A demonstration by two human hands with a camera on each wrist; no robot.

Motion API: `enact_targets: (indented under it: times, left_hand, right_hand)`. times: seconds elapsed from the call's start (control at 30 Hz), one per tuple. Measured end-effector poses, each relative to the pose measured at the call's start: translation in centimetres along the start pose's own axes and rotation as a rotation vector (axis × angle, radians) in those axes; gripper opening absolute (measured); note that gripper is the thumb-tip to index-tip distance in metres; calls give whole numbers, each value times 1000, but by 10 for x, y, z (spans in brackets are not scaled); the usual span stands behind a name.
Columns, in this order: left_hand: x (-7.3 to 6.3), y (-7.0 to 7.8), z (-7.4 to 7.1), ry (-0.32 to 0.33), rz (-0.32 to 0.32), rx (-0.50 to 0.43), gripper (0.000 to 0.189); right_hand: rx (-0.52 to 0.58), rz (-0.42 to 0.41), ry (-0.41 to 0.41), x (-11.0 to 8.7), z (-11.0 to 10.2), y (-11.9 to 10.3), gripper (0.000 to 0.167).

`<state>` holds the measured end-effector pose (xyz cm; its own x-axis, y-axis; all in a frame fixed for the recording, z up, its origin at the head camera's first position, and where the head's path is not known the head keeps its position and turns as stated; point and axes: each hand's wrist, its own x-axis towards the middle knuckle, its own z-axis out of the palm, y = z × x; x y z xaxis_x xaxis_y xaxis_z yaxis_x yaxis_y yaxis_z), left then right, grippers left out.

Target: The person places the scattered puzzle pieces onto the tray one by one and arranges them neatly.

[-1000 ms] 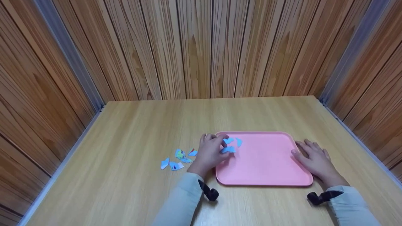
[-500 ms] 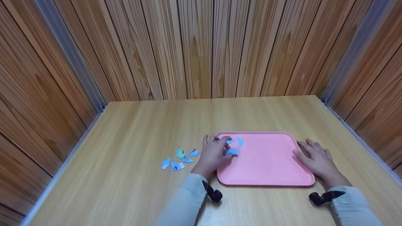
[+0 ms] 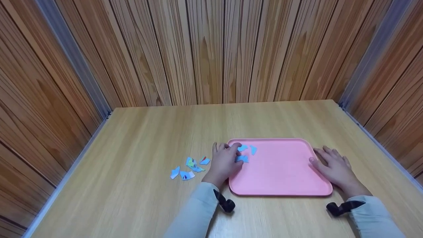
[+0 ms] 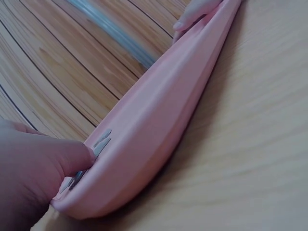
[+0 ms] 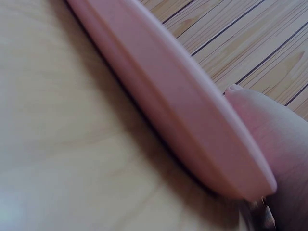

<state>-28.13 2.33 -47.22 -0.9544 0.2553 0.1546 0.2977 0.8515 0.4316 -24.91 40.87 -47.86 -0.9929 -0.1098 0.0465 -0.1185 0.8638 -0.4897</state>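
Observation:
A pink tray [image 3: 281, 172] lies on the table, with small irregular blue picture pieces at its far left corner. My left hand [image 3: 223, 165] reaches over the tray's left rim and pinches a blue picture piece [image 3: 242, 159] between thumb and fingers, low over the tray. Just beyond it lie two more blue pieces, one partly behind my fingers [image 3: 242, 147] and a narrow one [image 3: 253, 150]. In the left wrist view, the thumb [image 4: 79, 156] is at the pieces. My right hand [image 3: 335, 170] rests at the tray's right edge, its thumb [image 5: 240, 96] at the rim and its fingers loosely extended outside.
Left of the tray, several picture pieces [image 3: 187, 175] with blue, green and red print are scattered on the wooden table [image 3: 132, 148]. Wood-panelled walls [image 3: 211, 53] enclose the back and sides.
My left hand has shifted slightly right and towards me with the pinched piece, then marginally back. The right hand stays at the tray edge.

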Motion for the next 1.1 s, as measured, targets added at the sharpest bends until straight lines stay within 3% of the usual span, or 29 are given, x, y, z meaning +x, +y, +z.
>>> enact_targets:
  times: [0.2, 0.53, 0.73, 0.9, 1.1]
  left_hand:
    - [-2, 1, 0, 2, -18, 14, 56]
    - [-6, -10, -11, 57, -11, -104, 54]
    - [-17, -26, -24, 86, -108, -172, 58]
    - [-29, -45, -38, 134, -89, -145, 59]
    - [-43, -79, -50, 169, -107, -114, 60]
  right_hand:
    - [4, -6, -2, 0, 1, 0, 81]
    - [-12, -11, 9, 2, 0, -1, 80]
    - [-24, -9, 3, 0, 1, 1, 80]
    - [-14, -7, -11, -1, -2, 2, 82]
    - [-5, 1, -16, 1, 0, -2, 83]
